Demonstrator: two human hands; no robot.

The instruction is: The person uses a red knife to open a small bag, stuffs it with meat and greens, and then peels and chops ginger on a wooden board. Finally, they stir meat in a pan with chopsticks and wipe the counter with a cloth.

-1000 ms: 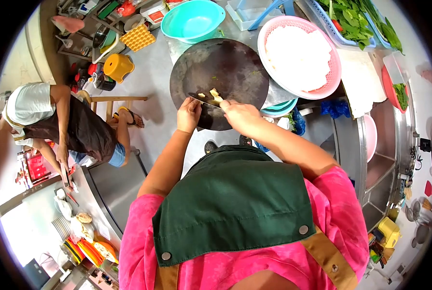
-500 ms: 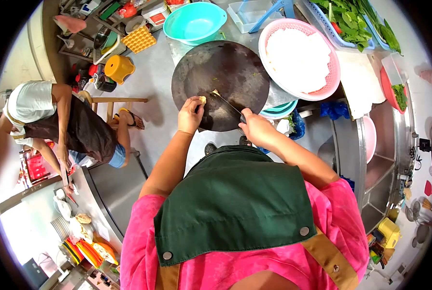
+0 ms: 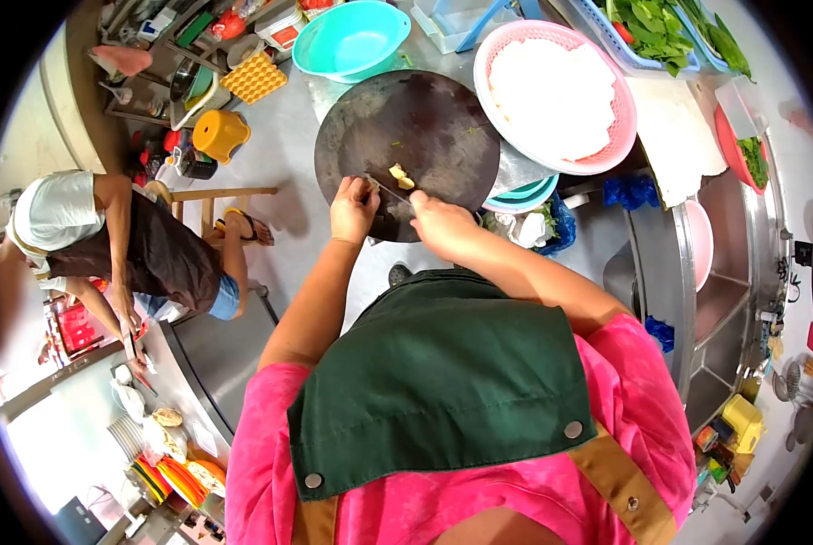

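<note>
Right hand fingers grip a knife over the chopping board; left hand fingers curled, hold unclear.

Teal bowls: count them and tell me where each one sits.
2. The far teal bowl sits beyond the dark round board; the lower teal bowl peeks out from under the pink basket, right of the board. Others may be hidden.
</note>
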